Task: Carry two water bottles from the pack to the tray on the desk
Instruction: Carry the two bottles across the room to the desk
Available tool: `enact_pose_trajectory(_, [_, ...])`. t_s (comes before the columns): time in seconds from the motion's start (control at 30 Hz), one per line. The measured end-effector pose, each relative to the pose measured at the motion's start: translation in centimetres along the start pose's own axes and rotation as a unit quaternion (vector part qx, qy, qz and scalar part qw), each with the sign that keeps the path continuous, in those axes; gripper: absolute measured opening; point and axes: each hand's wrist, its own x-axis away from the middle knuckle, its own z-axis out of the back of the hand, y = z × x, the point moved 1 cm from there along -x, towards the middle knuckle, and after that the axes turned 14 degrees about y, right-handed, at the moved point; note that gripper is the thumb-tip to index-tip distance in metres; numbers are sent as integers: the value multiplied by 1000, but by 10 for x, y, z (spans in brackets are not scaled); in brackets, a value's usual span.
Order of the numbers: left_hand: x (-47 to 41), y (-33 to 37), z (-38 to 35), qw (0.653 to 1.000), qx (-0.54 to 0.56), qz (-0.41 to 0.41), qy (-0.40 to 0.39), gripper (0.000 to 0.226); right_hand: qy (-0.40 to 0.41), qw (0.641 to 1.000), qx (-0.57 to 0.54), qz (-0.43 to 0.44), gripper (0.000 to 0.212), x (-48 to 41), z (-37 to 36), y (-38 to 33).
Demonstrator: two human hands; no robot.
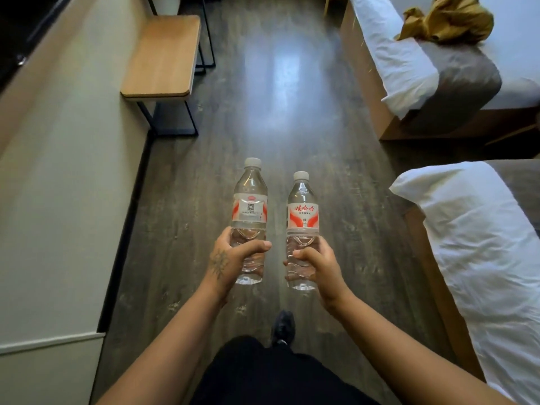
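Bottles mid-carry over floor: left hand wrapped round left bottle, right hand round right bottle. Keep upright, apart; tray unseen.

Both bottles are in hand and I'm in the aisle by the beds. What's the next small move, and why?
Probably keep walking forward down the wood floor, holding both bottles upright. The left hand grips one bottle and the right hand the other bottle, both low on the body with caps on, so the pickup looks done. No tray or desk is in view yet; the wooden bench on the left is bare.
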Motion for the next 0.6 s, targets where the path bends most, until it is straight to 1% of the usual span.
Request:
enact_pose_trajectory(0.07, [-28,21,-14,1000,-1,-4,4,77,1,1000,17,12,59,-35,-7,-22])
enact_pose_trajectory(0.27, [-112,72,-42,1000,9,2,17,79,-6,1000,25,10,67,-122,-42,-72])
enact_pose_trajectory(0.33, [-147,89,-49,1000,11,-4,23,78,-3,999,33,17,66,-155,-58,-88])
enact_pose_trajectory(0.47, [-226,124,-59,1000,3,-14,22,78,8,999,34,18,55,-224,-94,-116])
enact_pose_trajectory(0.53, [-267,146,-63,1000,6,-12,19,80,21,999,21,14,56,-255,-115,-134])
enact_pose_trajectory(0.6, [-304,169,-66,1000,2,-11,12,84,30,999,22,9,62,-284,-137,-154])
